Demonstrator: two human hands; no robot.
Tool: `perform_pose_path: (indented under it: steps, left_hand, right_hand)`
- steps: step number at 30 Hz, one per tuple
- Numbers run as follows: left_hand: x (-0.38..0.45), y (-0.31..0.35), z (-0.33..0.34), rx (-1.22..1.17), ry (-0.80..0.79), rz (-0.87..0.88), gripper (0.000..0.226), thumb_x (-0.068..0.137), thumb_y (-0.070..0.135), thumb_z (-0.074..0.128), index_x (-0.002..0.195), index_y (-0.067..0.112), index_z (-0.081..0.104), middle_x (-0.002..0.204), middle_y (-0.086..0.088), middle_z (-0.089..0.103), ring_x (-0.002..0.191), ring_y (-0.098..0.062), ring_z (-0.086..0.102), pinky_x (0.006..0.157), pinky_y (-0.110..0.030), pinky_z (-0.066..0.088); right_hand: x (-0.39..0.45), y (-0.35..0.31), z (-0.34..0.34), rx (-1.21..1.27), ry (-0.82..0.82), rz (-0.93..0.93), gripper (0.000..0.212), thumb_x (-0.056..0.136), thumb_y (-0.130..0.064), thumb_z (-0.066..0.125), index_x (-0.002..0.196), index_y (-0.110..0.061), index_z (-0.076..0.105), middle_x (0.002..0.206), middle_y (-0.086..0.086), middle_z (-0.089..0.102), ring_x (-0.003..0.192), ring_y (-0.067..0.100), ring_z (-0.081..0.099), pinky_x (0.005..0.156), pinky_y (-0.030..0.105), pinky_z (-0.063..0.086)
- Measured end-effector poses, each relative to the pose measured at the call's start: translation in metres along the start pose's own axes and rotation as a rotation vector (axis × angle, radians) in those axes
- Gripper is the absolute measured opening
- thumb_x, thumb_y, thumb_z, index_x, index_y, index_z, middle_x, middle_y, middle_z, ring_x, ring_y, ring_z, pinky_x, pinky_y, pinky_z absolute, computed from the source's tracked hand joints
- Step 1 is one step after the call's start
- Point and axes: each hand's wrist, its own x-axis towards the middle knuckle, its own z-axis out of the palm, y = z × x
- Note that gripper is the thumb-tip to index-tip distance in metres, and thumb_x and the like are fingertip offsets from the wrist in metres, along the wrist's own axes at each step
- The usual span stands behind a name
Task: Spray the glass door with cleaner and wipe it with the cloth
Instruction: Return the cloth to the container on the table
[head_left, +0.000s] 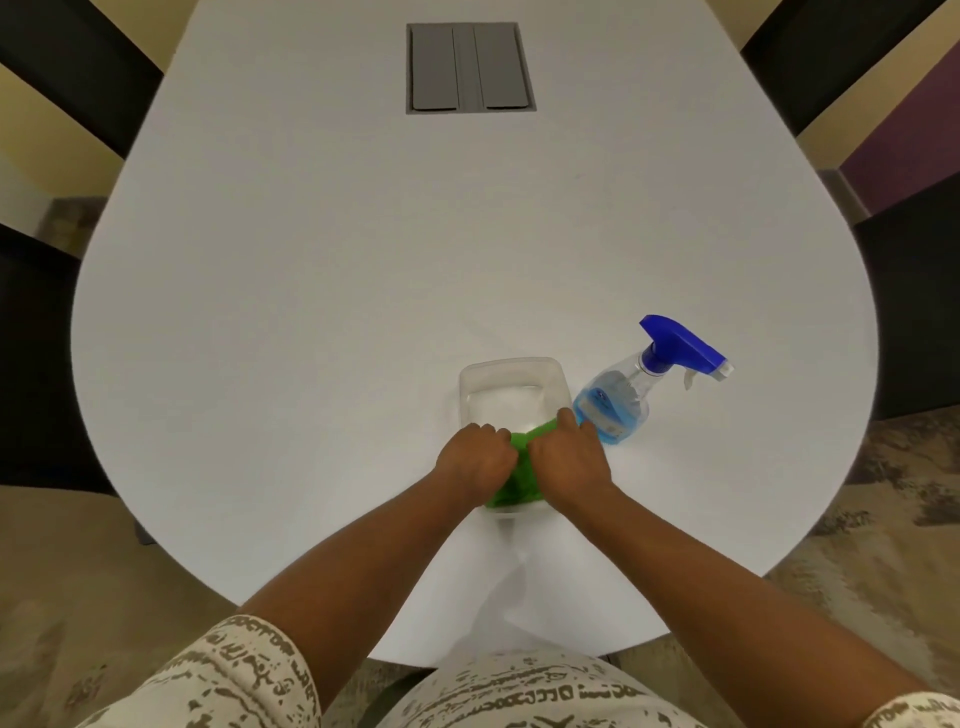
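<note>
- White table (311, 312): rounded near end, fills most of the view; grey rectangular hatch (470, 67) set into the far centre.
- Dark chairs (47, 338) stand along the left and right edges of the table.
- Person: both bare forearms reach forward from the near edge; patterned cream sleeve (234, 670) at near left.
- Clear plastic container (511, 371): on the table near the near edge, centre; the only see-through thing in view, no glass door visible.
- Spray bottle (623, 400): just right of the container, blue liquid inside, blue trigger head pointing right, bottle leaning in view; untouched.
- Left hand (475, 460): knuckles up, fingers curled down onto the green cloth (514, 483), gripping it.
- Right hand (569, 457): beside the left, fingers curled over the cloth at the container's near right part.
- Cloth: bunched between both hands, lying in the container's near half.
</note>
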Motion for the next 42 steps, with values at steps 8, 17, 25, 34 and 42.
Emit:
perform_pose_path:
  steps: [8, 17, 25, 34, 42]
  left_hand:
    - [0.015, -0.001, 0.008, -0.209, -0.189, -0.098, 0.054, 0.098, 0.014, 0.060, 0.145, -0.001, 0.040, 0.135, -0.018, 0.060, 0.118, -0.036, 0.062, 0.097, -0.042, 0.050]
    - [0.024, -0.025, -0.026, -0.460, 0.191, -0.038, 0.020, 0.090, 0.003, 0.050, 0.099, 0.010, 0.066, 0.109, -0.006, 0.062, 0.094, -0.029, 0.063, 0.067, -0.031, 0.036]
    - [0.055, 0.000, -0.051, -0.915, 0.509, -0.029, 0.040, 0.093, 0.000, 0.053, 0.130, 0.012, 0.063, 0.128, -0.009, 0.063, 0.112, -0.026, 0.063, 0.096, -0.033, 0.050]
    - [0.065, 0.034, -0.081, -1.020, 0.295, -0.049, 0.062, 0.100, 0.018, 0.060, 0.156, 0.019, 0.033, 0.160, -0.002, 0.041, 0.145, -0.023, 0.042, 0.117, -0.033, 0.033]
    - [0.065, 0.034, -0.089, -1.024, 0.420, -0.072, 0.050, 0.098, 0.021, 0.063, 0.145, 0.013, 0.050, 0.143, -0.007, 0.060, 0.127, -0.025, 0.059, 0.107, -0.037, 0.047]
  right_hand:
    - [0.018, -0.009, 0.012, -0.116, -0.142, -0.074, 0.038, 0.094, -0.039, 0.062, 0.123, -0.014, 0.060, 0.135, 0.013, 0.057, 0.138, 0.034, 0.037, 0.116, 0.044, 0.026]
    - [-0.014, 0.046, -0.002, 0.740, 0.259, 0.075, 0.029, 0.101, -0.024, 0.045, 0.112, -0.015, 0.071, 0.098, 0.005, 0.073, 0.092, 0.022, 0.066, 0.089, 0.036, 0.051]
    - [-0.036, 0.096, 0.027, 1.060, 0.144, 0.272, 0.040, 0.095, -0.049, 0.056, 0.077, -0.014, 0.065, 0.073, -0.003, 0.068, 0.072, 0.013, 0.065, 0.064, 0.020, 0.046]
    - [-0.025, 0.115, 0.033, 1.124, 0.443, 0.370, 0.070, 0.085, -0.051, 0.070, 0.142, -0.021, 0.043, 0.141, -0.001, 0.054, 0.124, 0.018, 0.056, 0.096, 0.032, 0.049]
    - [-0.023, 0.111, 0.008, 1.111, 0.518, 0.317, 0.035, 0.097, -0.024, 0.061, 0.130, -0.017, 0.054, 0.122, 0.004, 0.067, 0.111, 0.021, 0.064, 0.083, 0.023, 0.041]
